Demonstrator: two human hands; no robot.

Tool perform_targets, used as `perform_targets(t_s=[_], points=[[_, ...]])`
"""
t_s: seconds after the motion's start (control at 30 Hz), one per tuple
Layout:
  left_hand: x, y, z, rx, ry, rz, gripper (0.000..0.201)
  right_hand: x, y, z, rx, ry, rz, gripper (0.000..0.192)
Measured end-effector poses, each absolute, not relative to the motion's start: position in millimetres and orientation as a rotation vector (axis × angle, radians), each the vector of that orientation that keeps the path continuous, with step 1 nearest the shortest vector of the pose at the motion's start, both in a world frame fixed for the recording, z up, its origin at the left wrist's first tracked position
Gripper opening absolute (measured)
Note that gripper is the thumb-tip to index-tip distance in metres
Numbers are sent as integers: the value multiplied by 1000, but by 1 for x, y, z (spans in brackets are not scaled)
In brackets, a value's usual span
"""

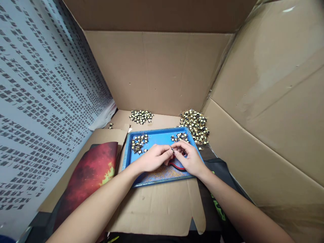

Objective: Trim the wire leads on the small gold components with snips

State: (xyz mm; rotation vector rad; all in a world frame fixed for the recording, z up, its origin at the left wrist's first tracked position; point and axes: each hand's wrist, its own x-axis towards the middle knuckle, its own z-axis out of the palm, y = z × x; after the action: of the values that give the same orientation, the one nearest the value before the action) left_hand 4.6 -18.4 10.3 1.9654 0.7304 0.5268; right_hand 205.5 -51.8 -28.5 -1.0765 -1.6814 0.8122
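Note:
My left hand (155,158) and my right hand (189,159) meet over a blue tray (162,135). Between their pinched fingertips is a small dark wire-wound coil (173,150), mostly covered by the fingers. Below my right hand lies a tool with a curved red and black handle (178,167); its working end is hidden. Inside the tray, a loose group of black and yellow coils (138,143) sits at the left. Another coil group (180,136) is at the back right, partly behind my right hand. Copper-coloured wire scraps (162,174) litter the tray's near side.
Behind the tray are a small coil pile (141,116) and a larger coil pile (194,125) at the right. Cardboard walls (162,71) rise at the back and right. A red patterned mat (88,179) lies left, a flat cardboard sheet (157,209) in front.

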Motion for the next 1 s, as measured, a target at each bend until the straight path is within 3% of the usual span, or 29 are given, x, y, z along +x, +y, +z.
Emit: perform_targets(t_s=[0.13, 0.4, 1.0], points=[[5, -20, 12, 2001, 747, 529, 42, 205, -52, -30, -1043, -1617, 896, 42], [6, -20, 14, 2044, 749, 552, 42, 207, -52, -25, -1105, -1718, 787, 18], [6, -20, 17, 1997, 815, 566, 46, 206, -51, -26, -1119, -1657, 733, 12]])
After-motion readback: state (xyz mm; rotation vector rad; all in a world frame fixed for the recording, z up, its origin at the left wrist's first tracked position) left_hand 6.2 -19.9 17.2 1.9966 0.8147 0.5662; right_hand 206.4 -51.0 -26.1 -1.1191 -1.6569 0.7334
